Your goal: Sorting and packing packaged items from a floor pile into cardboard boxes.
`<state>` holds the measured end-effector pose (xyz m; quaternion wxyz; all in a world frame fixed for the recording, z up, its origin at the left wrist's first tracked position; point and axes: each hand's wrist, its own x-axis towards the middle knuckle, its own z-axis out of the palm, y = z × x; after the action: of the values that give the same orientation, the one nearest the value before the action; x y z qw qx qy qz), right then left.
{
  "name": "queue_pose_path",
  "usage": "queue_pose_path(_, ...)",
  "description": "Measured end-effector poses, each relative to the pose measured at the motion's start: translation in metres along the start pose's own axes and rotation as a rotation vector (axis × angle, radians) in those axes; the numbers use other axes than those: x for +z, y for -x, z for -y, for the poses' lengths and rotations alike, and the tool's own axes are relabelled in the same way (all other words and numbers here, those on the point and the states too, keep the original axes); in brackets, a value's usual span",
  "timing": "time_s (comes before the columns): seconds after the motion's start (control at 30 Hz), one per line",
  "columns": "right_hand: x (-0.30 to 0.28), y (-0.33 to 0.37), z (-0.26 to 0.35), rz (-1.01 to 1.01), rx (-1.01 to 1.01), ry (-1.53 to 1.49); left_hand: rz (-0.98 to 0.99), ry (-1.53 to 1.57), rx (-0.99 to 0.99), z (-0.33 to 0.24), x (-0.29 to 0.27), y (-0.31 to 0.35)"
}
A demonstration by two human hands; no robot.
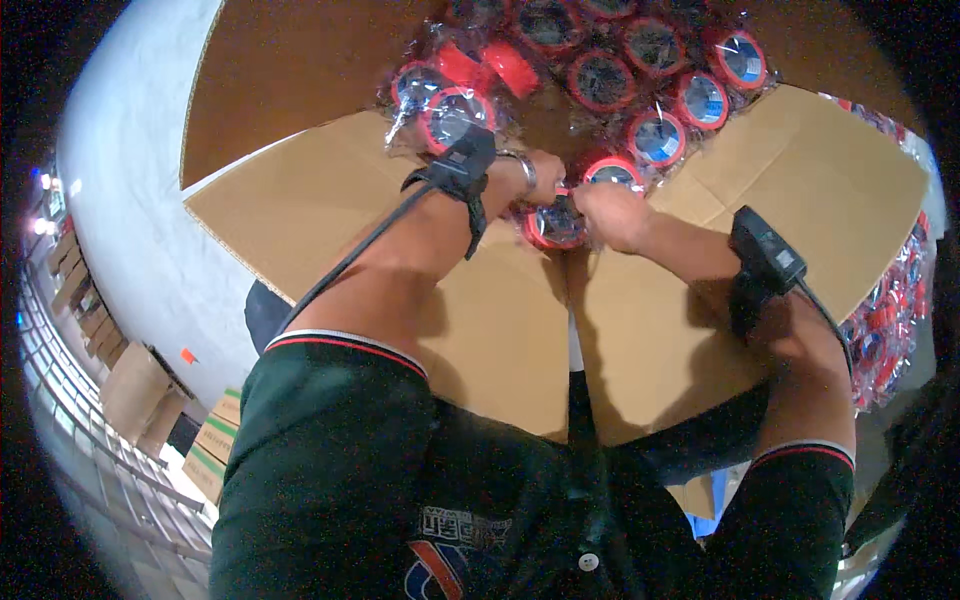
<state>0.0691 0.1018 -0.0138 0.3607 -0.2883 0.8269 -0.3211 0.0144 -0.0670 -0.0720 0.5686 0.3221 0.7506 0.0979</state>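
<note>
My left hand (543,178) and my right hand (614,216) meet over an open cardboard box (500,330). The fingers of both are closed at the upper edge of a red tape roll (555,232) in clear plastic film. Exactly where they grip it is partly hidden by the fingers. Just beyond my right hand lies another wrapped red roll (612,172). To the left of my left hand is a wrapped roll (457,118) with a pale center, close to my wrist. A metal band (524,170) circles my left wrist.
Several more film-wrapped red rolls (602,80) lie in the far part, on brown cardboard (290,80). Cardboard flaps (800,190) spread out on both sides. A heap of wrapped red rolls (885,330) stands at the right. Cartons (215,445) are stacked at the lower left.
</note>
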Motion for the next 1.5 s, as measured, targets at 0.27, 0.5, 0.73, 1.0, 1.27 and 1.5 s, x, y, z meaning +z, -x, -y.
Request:
queue_pose_path(0.27,-0.016,-0.01,0.019,0.109,0.098,0.039,0.171,0.189,-0.02,0.042,0.036,-0.029)
queue_pose_path(0.5,0.041,-0.016,-0.005,0.125,-0.199,0.2,0.024,-0.153,0.099,0.005,0.017,0.004)
queue_pose_path(0.73,-0.136,-0.038,0.027,0.136,0.069,0.363,-0.146,-0.211,0.202,-0.029,-0.005,0.054)
queue_pose_path(1.0,-0.21,0.022,0.025,-0.495,0.058,0.273,0.114,-0.539,0.007,0.013,-0.031,0.053)
queue_pose_path(1.27,-0.135,0.046,-0.024,-0.263,0.231,0.098,0.05,-0.551,0.049,0.014,-0.046,0.072)
queue_pose_path(1.5,-0.14,0.033,-0.028,-0.341,0.176,0.06,-0.322,-0.057,-0.003,0.053,-0.042,0.037)
